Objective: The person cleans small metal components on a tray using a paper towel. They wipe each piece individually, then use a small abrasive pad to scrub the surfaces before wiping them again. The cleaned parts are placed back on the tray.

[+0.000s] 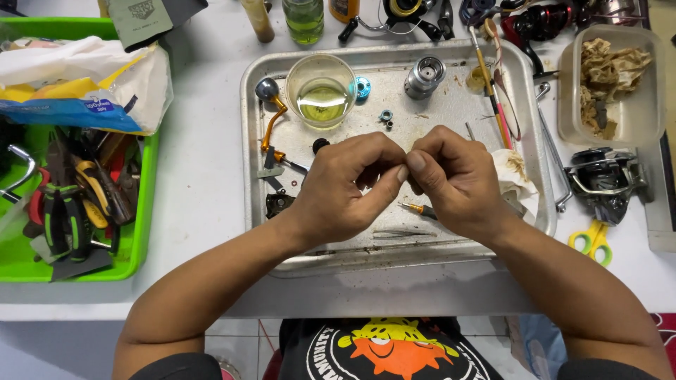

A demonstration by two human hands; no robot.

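I am looking down at both hands meeting over the shallow rectangular metal tray [253,176] on the white table. My left hand [345,186] is curling its fingers inward, thumb extended toward the right, and my right hand [454,179] is doing the mirror of it, so the two thumb tips are pressing together at the middle. Something very small seems to be pinched between them, but it is hidden by the fingers, so I cannot tell what it is, which way it is pointing, or how its long axis is lying.

I am judging this as a fine fitting or cleaning step on one tiny part of the dismantled fishing reel. The next move is calling for a steady grip held low over the tray, so that a dropped piece is landing inside it.

Around the hands are lying a clear plastic cup of yellowish liquid [322,91], a grey metal spool [424,76], a small blue ring-shaped part [362,88] and an orange-stemmed reel handle with a grey knob [271,116]. A green plastic bin of pliers [144,211] is sitting at the left.
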